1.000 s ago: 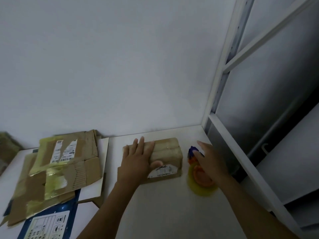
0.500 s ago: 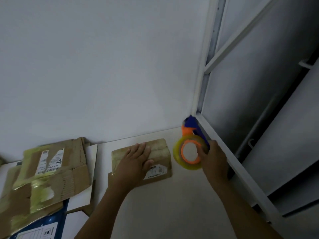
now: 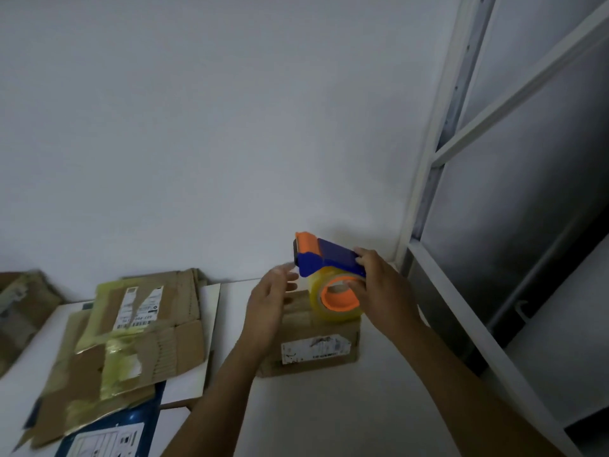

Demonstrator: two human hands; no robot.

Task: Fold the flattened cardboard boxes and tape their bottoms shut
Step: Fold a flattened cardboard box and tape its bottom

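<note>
A small folded cardboard box [image 3: 313, 344] with a white label stands on the white table [image 3: 316, 413]. My right hand [image 3: 382, 291] grips a blue and orange tape dispenser [image 3: 329, 272] with a clear tape roll, held in the air just above the box's far right corner. My left hand [image 3: 268, 298] hovers above the box's left side with fingers straight, fingertips close to the dispenser's orange front end. It holds nothing.
A pile of flattened cardboard boxes [image 3: 131, 331] with yellowed tape and labels lies to the left, over a blue printed sheet [image 3: 108, 433]. A white wall stands behind. A white metal shelf frame [image 3: 438, 179] borders the table on the right.
My right hand picked the tape dispenser up from the table beside the box and carried it left over the box. My left hand lifted off the box top toward the dispenser.
</note>
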